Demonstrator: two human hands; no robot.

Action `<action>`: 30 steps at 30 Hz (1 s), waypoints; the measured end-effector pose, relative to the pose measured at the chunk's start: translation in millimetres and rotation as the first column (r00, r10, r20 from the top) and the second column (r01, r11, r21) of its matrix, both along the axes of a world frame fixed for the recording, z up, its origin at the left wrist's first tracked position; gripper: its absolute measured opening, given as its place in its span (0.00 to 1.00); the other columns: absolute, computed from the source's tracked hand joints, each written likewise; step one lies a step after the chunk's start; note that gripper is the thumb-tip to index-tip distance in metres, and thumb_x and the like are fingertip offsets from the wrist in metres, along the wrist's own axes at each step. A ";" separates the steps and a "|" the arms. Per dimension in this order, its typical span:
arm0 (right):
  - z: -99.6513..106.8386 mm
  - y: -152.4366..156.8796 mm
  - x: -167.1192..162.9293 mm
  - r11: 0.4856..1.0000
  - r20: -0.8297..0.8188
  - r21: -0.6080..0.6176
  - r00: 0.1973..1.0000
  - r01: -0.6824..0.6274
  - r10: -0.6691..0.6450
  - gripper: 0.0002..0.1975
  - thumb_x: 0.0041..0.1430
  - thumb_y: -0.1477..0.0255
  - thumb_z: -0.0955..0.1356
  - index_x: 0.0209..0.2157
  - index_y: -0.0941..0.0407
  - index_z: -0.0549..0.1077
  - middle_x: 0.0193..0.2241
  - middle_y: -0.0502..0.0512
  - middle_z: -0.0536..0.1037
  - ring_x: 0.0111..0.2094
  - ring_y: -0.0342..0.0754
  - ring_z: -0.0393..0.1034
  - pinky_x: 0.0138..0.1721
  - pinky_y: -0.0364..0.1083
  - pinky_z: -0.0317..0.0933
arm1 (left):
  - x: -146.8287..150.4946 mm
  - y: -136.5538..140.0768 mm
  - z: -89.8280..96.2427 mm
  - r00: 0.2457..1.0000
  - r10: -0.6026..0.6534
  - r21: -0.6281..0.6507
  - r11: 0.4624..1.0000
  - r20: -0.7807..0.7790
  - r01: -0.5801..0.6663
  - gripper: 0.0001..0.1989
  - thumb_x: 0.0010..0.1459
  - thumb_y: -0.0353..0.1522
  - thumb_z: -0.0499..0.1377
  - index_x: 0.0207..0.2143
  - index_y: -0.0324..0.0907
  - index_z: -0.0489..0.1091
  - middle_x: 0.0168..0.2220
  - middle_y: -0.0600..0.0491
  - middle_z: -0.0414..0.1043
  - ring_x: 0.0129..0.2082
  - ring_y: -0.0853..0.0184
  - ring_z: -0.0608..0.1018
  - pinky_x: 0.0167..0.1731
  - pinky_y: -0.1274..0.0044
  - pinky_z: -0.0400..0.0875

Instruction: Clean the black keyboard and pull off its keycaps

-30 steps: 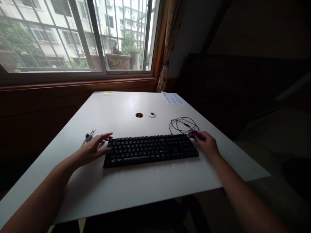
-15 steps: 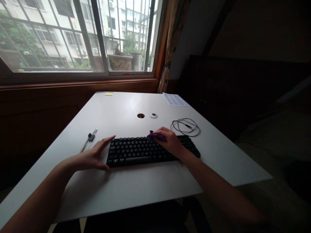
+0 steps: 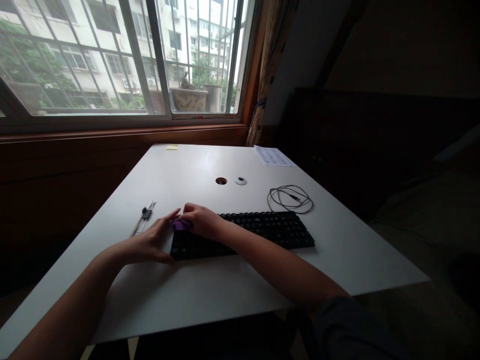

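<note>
A black keyboard (image 3: pixel 262 229) lies flat on the white table (image 3: pixel 210 290). At its left end my left hand (image 3: pixel 152 242) rests with fingers and thumb spread along the short edge. My right hand (image 3: pixel 200 220) is closed around a purple cloth (image 3: pixel 182 223), pressed on the keys at the keyboard's upper left corner, close to my left fingertips. The right hand and forearm hide much of the keyboard's left and middle keys.
A coiled black cable (image 3: pixel 290 199) lies behind the keyboard's right end. Left of my left hand is a small black clip-like item (image 3: pixel 146 214) with thin wires. Farther back are a cable hole (image 3: pixel 221 181), its round cover (image 3: pixel 240 181), printed paper (image 3: pixel 273 156) and a yellow note (image 3: pixel 172 147).
My right hand has swept left across the keyboard with the purple cloth, from right of its middle to its left end. My left hand keeps its place at the keyboard's left edge.
</note>
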State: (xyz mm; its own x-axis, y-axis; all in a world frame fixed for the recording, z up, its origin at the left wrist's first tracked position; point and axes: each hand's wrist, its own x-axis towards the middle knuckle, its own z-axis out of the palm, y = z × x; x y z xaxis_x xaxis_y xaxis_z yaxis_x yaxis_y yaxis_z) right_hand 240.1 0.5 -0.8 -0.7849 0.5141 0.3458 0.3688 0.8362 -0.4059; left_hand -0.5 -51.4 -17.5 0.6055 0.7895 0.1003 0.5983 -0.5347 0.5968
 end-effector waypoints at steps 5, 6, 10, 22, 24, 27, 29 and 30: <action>14.3 3.7 4.0 1.000 0.108 -0.002 0.994 0.005 -0.004 0.03 0.55 0.75 0.71 0.32 0.58 0.78 0.34 0.54 0.71 0.30 0.43 0.65 0.37 0.42 0.60 | 3.0 -1.5 5.3 0.999 -0.038 0.043 0.998 -0.026 0.039 0.60 0.46 0.36 0.71 0.70 0.50 0.32 0.66 0.38 0.52 0.63 0.43 0.62 0.59 0.54 0.62; 16.4 4.0 6.2 1.000 0.122 -0.005 0.993 0.004 -0.003 0.02 0.54 0.75 0.72 0.31 0.58 0.78 0.34 0.53 0.71 0.29 0.42 0.64 0.36 0.42 0.60 | 3.5 -1.7 6.0 0.998 -0.045 0.050 0.998 -0.035 0.047 0.60 0.46 0.36 0.71 0.70 0.50 0.33 0.65 0.38 0.52 0.63 0.43 0.61 0.59 0.54 0.61; 20.2 3.4 20.3 0.999 0.153 -0.022 0.988 0.029 -0.025 0.02 0.52 0.76 0.72 0.31 0.58 0.78 0.34 0.53 0.72 0.29 0.42 0.64 0.35 0.41 0.59 | 5.1 -2.5 6.7 0.997 -0.059 0.079 0.995 -0.048 0.063 0.59 0.47 0.37 0.71 0.70 0.49 0.35 0.64 0.39 0.54 0.63 0.44 0.62 0.60 0.54 0.61; 16.8 -3.4 63.4 0.991 0.089 -0.102 0.993 0.091 -0.082 0.04 0.51 0.79 0.72 0.31 0.58 0.78 0.34 0.53 0.74 0.31 0.42 0.66 0.36 0.41 0.60 | 4.0 -1.4 4.7 0.998 -0.041 0.060 0.997 -0.045 0.044 0.57 0.46 0.40 0.71 0.70 0.49 0.39 0.64 0.40 0.54 0.62 0.45 0.62 0.60 0.55 0.62; 16.8 -3.3 70.4 0.988 0.088 -0.112 0.991 0.108 -0.098 0.04 0.51 0.79 0.72 0.31 0.58 0.78 0.34 0.53 0.73 0.30 0.42 0.66 0.36 0.41 0.60 | 4.3 -1.3 5.1 0.998 -0.039 0.044 0.998 -0.054 0.042 0.57 0.47 0.40 0.71 0.70 0.49 0.38 0.64 0.40 0.53 0.63 0.45 0.61 0.60 0.55 0.62; 16.9 -3.8 84.9 0.980 0.084 -0.139 0.988 0.142 -0.131 0.02 0.52 0.78 0.72 0.29 0.58 0.77 0.32 0.52 0.73 0.28 0.41 0.65 0.33 0.41 0.59 | 5.1 -1.8 6.2 0.997 -0.028 0.009 1.000 -0.069 0.029 0.57 0.47 0.39 0.71 0.70 0.49 0.39 0.64 0.40 0.53 0.63 0.45 0.61 0.60 0.55 0.62; 17.4 -4.6 96.9 0.973 0.083 -0.158 0.984 0.170 -0.159 0.02 0.52 0.78 0.72 0.27 0.58 0.76 0.31 0.51 0.72 0.27 0.41 0.64 0.32 0.41 0.58 | 5.5 -2.4 7.1 0.998 -0.024 0.003 1.000 -0.066 0.024 0.56 0.47 0.39 0.71 0.70 0.48 0.39 0.64 0.39 0.54 0.63 0.44 0.62 0.60 0.54 0.62; 17.9 -5.1 103.4 0.968 0.086 -0.166 0.981 0.187 -0.174 0.03 0.53 0.78 0.71 0.27 0.58 0.76 0.31 0.51 0.72 0.27 0.41 0.64 0.32 0.41 0.58 | 5.6 -2.7 7.4 0.998 -0.025 0.007 1.000 -0.061 0.025 0.56 0.47 0.38 0.71 0.70 0.48 0.40 0.64 0.39 0.54 0.63 0.44 0.62 0.60 0.54 0.61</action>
State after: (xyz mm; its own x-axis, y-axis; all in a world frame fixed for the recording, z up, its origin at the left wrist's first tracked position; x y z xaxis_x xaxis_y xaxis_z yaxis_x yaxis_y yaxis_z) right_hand 343.6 -4.6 17.1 -0.6929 0.6966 0.1864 0.5400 0.6726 -0.5060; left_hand 5.1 -54.0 -10.0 0.6302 0.7733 0.0690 0.6196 -0.5546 0.5555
